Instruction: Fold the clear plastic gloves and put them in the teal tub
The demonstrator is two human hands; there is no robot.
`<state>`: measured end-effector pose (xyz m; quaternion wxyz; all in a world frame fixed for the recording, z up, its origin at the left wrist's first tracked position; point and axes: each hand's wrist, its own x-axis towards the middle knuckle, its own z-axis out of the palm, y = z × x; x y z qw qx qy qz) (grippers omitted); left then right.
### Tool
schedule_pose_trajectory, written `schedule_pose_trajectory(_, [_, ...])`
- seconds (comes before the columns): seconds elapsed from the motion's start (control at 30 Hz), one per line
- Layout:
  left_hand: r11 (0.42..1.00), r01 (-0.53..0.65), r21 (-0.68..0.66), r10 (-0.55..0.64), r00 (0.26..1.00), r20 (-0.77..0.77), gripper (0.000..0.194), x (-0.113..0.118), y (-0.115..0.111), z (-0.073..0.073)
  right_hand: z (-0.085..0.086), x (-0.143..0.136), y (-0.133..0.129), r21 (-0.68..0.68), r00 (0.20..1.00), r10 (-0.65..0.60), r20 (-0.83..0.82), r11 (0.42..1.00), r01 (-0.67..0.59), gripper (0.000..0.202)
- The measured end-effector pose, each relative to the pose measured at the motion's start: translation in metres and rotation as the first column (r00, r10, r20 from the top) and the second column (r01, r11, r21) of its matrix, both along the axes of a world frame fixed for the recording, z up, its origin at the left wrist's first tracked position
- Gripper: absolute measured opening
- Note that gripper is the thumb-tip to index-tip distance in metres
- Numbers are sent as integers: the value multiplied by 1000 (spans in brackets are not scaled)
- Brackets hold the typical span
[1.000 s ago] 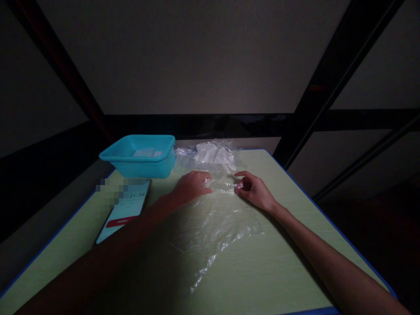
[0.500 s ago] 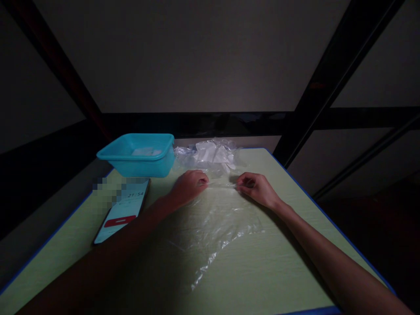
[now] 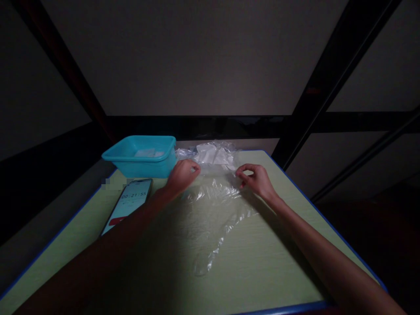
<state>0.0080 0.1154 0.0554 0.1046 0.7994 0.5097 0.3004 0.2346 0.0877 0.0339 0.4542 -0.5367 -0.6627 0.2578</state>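
Clear plastic film [image 3: 216, 197]: lies rumpled on the table [image 3: 278, 262], near end loose and curling, far edge up between the two hands; sheet or bag, can't tell.
Phone [image 3: 133, 195]: left of the film, partly behind the left forearm, screen reading 00:21:55.
Right hand [image 3: 257, 179]: thumb and forefinger pinched on the film's far edge.
Left hand [image 3: 183, 175]: fingers pinched on the same edge, other side.
Far edge: step looks like drawing it straight; next move calls for both pinches kept firm, pull even, no jerk on thin film.
Blue basin [image 3: 141, 166]: upright, just past the phone; flat white pieces [image 3: 149, 153] inside, kind unclear.
Crumpled plastic [image 3: 185, 153]: right of basin; white sheets [image 3: 211, 154] in or under it, can't tell.
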Motion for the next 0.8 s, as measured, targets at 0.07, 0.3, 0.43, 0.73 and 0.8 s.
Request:
schedule_pose_trajectory(0.07, [998, -52, 18, 51, 997, 57, 12, -3, 4, 9, 9, -7, 7, 42, 999, -18, -31, 999, 19, 19])
schedule_pose_trajectory(0.3, [977, -181, 113, 140, 943, 303, 17, -16, -10, 52, 58, -30, 1, 327, 986, 41, -164, 945, 15, 17])
schedule_pose_trajectory(0.43, [916, -160, 367, 41, 950, 311, 15, -30, -54, 63, 69, -20, -40, 521, 988, 140, 63, 840, -152, 11])
schedule_pose_trajectory(0.73, [819, 428, 382, -295, 885, -360, 36, -49, -138, -27, 0, 28, -99, 282, 753, 373, 542, 763, -581, 23])
schedule_pose_trajectory(0.8, [728, 564, 391, -377, 805, -458, 37, -41, -147, -39, -8, 33, -107, 237, 727, 376, 575, 774, -587, 23])
